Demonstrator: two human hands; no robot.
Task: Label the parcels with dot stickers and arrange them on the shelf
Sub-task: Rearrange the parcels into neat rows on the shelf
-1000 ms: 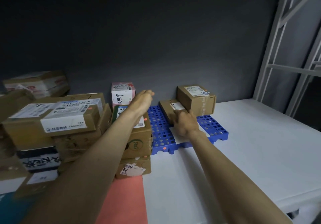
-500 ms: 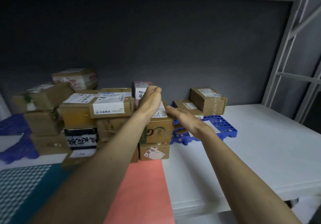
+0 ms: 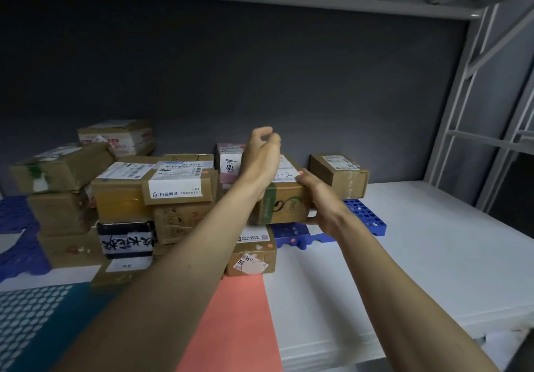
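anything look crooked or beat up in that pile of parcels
Yes. The parcel with green tape on the far left sits tilted atop its stack, one end raised. The small parcel at the front has a peeling, crumpled label. Otherwise, nothing is spilled.
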